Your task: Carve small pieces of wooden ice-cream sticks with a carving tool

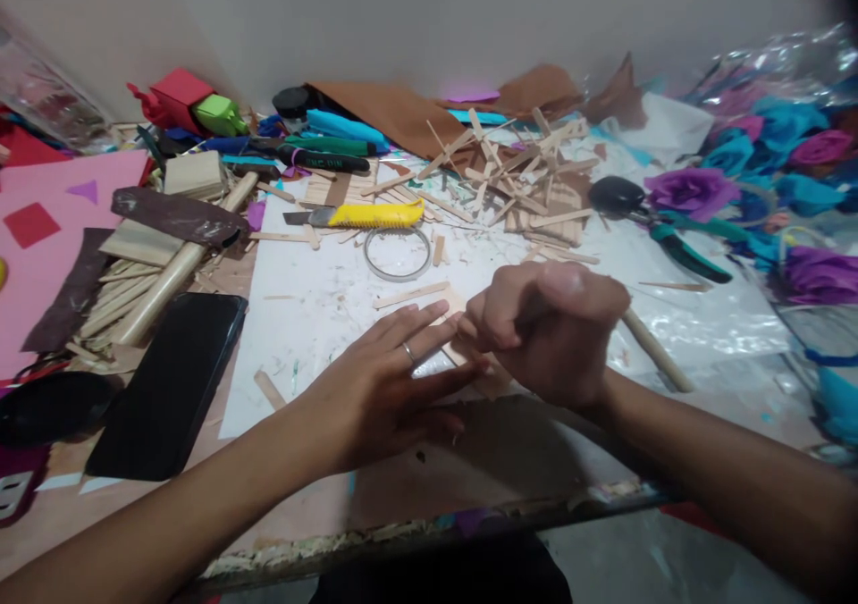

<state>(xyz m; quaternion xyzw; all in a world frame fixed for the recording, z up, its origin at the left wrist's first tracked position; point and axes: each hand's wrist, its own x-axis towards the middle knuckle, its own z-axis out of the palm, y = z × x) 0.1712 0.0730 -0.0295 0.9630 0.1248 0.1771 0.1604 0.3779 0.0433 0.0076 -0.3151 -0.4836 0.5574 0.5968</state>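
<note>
Single craft stick (410, 295) lies just beyond the left hand (385, 376), at twelve o'clock from it, long axis roughly nine to three. That hand is nearer, fingers spread; the right hand (550, 336) is curled, fingertips at the left's; whether they pinch anything, I cannot tell.

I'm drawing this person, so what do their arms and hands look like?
The left hand wears a thin, silvery ring; none shows on the right hand. No gloves show, nor sleeves on the left arm or right arm.
</note>
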